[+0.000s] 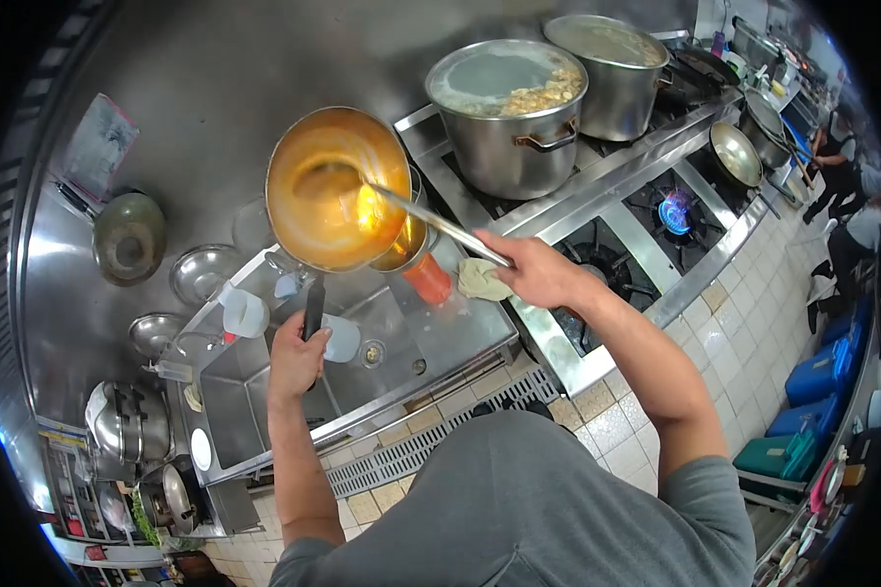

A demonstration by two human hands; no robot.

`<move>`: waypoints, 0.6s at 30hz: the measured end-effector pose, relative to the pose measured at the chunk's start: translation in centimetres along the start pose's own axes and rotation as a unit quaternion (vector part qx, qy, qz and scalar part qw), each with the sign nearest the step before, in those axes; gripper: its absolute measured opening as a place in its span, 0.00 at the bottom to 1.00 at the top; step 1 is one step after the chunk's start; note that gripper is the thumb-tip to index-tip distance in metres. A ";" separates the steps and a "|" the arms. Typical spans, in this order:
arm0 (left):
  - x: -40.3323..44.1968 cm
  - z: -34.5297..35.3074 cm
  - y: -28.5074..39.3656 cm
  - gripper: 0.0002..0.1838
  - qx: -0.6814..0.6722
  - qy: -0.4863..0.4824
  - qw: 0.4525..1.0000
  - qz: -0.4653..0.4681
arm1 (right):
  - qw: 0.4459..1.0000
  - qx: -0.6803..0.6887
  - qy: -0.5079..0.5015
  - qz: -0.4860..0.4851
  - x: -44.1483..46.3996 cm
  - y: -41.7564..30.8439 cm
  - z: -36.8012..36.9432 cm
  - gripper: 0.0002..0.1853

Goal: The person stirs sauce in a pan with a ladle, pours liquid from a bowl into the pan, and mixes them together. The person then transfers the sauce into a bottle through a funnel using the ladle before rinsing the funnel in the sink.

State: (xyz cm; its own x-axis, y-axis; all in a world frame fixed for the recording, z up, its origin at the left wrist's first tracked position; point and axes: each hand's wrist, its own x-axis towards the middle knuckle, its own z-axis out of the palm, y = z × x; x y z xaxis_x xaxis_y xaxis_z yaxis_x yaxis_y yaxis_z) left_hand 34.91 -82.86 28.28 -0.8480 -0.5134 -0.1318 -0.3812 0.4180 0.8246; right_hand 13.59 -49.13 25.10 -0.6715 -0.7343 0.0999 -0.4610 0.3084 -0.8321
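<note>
My left hand [297, 360] is wrapped round the black handle of a frying pan [308, 220], which is tilted and coated inside with orange-brown sauce. My right hand [536, 270] grips a long-handled metal utensil [440, 226]. The utensil's far end reaches into the pan, where glare hides its shape. Partly behind the pan's right edge stands a metal pot [413, 245] with golden liquid in it. An orange-red container [428, 280] sits just below that pot. A pale folded cloth [483, 280] lies beside my right hand.
Two large stockpots [509, 147] stand on the stove at the back right. A blue flame [674, 211] burns on a front burner. Under my left hand is a steel sink [240, 416] with plastic jugs [246, 313] near it. People [837, 161] stand at the far right.
</note>
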 end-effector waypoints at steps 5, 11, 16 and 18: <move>0.1 -0.4 -1.0 0.11 -0.016 0.014 1.000 0.014 | 0.996 -0.067 -0.048 0.014 -2.0 -0.3 -2.8 0.33; 0.1 -0.5 -0.9 0.12 0.008 0.002 1.000 0.028 | 0.986 -0.132 0.065 -0.079 -1.4 -2.0 -3.0 0.35; -0.4 -0.5 0.1 0.12 0.007 0.029 1.000 0.002 | 0.953 -0.302 -0.002 -0.028 -3.8 -1.2 -5.8 0.37; -0.4 -0.4 0.1 0.13 0.013 0.031 0.999 0.007 | 0.951 -0.307 0.011 -0.030 -3.7 -2.5 -5.8 0.37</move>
State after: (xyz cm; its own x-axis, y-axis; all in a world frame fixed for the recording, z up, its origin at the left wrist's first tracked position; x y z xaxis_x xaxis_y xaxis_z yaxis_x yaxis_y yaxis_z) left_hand 35.30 -82.90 28.65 -0.8290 -0.5528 -0.0847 -0.3797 0.4451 0.8110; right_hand 13.82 -43.71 29.94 -0.6425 -0.7508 0.1532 -0.7459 0.5670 -0.3495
